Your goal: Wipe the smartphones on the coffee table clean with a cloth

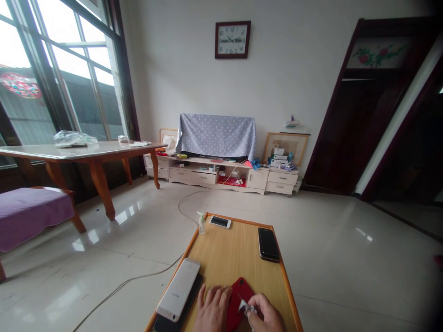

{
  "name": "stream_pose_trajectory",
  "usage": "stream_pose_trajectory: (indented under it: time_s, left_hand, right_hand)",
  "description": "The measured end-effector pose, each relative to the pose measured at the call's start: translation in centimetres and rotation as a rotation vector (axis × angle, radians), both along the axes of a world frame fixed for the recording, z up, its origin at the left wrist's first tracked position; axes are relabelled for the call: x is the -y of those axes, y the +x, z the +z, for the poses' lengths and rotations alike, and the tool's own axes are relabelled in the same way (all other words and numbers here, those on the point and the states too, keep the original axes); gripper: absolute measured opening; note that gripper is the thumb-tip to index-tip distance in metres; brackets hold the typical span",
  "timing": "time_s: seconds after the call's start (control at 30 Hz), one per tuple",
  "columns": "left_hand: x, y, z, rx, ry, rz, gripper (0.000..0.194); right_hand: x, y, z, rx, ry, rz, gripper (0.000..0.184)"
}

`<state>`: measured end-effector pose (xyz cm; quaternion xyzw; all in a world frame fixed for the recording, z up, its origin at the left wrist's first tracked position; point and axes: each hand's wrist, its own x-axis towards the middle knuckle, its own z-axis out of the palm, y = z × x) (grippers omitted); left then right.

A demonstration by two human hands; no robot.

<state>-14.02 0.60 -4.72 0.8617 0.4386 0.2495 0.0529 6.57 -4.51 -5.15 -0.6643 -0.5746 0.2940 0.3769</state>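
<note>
A red phone [241,288] lies back side up near the front of the small wooden table, its camera at the top. My left hand [212,310] rests flat with fingers stretched out, their tips at the phone's left edge. Between the thumb and fingers of my right hand [266,314] is a crumpled whitish wipe [243,306], held against the phone's back. Whether it is cloth or paper I cannot tell. Left of my left hand, a silver phone [179,289] lies on top of a dark phone [193,299].
On the small table [230,251] are a white phone [220,222], a small pump bottle [201,224] at the far left corner and stacked black phones [268,243] at right. A cable [128,280] crosses the floor. Beyond stand a large table [104,150] and a low cabinet [194,176].
</note>
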Motion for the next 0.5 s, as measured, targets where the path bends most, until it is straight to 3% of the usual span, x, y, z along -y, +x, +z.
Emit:
stream_pose_trajectory:
  time_s: [0.1, 0.33, 0.4, 0.5]
  left_hand:
    - [-0.3, 0.2, -0.7, 0.0, -0.033, 0.018, 0.053]
    - [-1.2, -0.3, -1.0, -0.056, -0.035, -0.043, 0.052]
    - [-1.6, -0.7, -1.1, -0.095, 0.017, -0.081, 0.051]
    - [-2.2, -0.8, -1.9, -0.114, 0.069, -0.072, 0.056]
  right_hand:
    - [-0.5, -0.3, 0.6, 0.09, 0.041, 0.011, 0.016]
    - [-1.6, -0.4, 2.7, 0.585, 0.148, -0.076, 0.025]
    - [-1.9, -0.6, 2.2, 0.629, 0.175, -0.061, 0.028]
    - [-2.3, -1.1, 0.0, 0.663, 0.285, 0.013, 0.03]
